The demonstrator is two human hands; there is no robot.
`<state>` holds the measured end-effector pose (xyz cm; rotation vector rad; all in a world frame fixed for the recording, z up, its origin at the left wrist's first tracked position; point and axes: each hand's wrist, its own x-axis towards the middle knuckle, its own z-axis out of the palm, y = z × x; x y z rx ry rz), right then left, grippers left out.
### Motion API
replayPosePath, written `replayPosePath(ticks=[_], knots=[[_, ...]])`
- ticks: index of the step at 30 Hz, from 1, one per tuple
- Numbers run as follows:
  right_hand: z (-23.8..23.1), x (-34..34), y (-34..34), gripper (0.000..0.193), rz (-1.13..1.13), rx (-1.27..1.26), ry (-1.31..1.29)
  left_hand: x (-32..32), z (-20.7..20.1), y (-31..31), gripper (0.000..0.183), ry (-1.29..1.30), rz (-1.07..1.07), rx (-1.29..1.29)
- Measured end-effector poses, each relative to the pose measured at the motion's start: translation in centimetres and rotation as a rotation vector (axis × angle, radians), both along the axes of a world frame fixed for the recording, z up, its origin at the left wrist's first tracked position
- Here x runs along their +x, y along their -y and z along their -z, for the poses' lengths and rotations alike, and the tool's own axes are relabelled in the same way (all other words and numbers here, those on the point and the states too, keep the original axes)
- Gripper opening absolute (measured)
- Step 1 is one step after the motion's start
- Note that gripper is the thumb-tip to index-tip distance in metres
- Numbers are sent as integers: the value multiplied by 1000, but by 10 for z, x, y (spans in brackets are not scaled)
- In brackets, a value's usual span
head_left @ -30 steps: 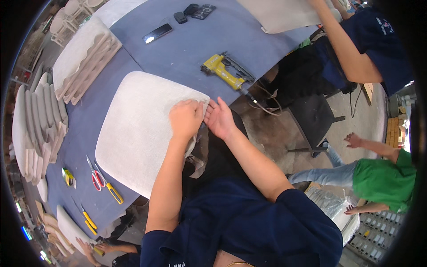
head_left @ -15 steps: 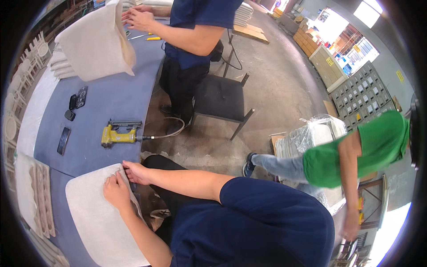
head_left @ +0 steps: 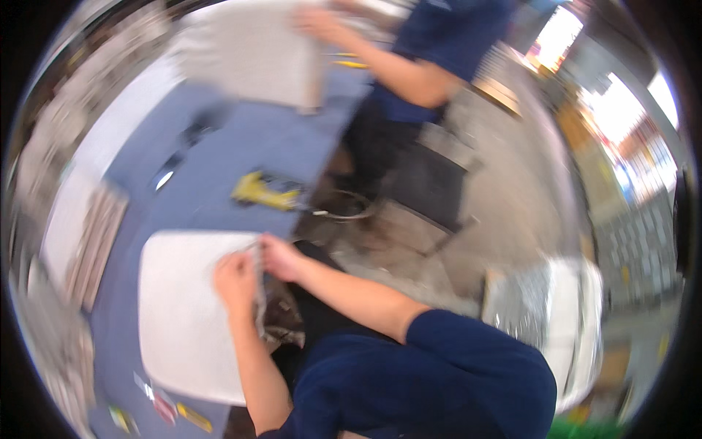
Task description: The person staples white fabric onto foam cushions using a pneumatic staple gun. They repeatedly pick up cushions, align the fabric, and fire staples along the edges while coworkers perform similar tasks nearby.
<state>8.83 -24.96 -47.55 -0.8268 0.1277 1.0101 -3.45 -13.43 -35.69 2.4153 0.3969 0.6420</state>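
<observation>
A pale fabric-covered seat pad [head_left: 186, 311] with rounded corners lies on the blue-grey table [head_left: 219, 157] in front of me, its right side at the table edge. My left hand [head_left: 238, 280] rests on the pad close to that edge, fingers bent and pinched on the cover. Just to the right, my right hand [head_left: 280, 257] grips the edge of the same pad from outside, fingers closed. The picture is blurred, so the fold between the fingers is unclear. Beyond the pad lies a yellow staple gun [head_left: 267, 192] with an air hose.
Across the table a co-worker [head_left: 431, 73] handles a large pale panel [head_left: 256, 55]. A yellow cutter [head_left: 194, 418] lies near the front edge. Stacked pads [head_left: 99, 245] line the left side. A black chair [head_left: 426, 186] and plastic-wrapped pads [head_left: 574, 329] stand to the right.
My view has swung, shifting the scene rightward and blurring it. Both hands stay at the pad's edge, the left fingers now more bunched. The person in green has nearly left view.
</observation>
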Motion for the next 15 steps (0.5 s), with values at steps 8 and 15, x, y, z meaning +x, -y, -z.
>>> replayPosePath(ticks=[8,15], knots=[[-54,-15,13,47,-103,76,159,-190,-24,-61,17,87,-401,-232],[-35,64,21,61,-339,20,77,-308,-10,-17,38,219,-1065,-45]])
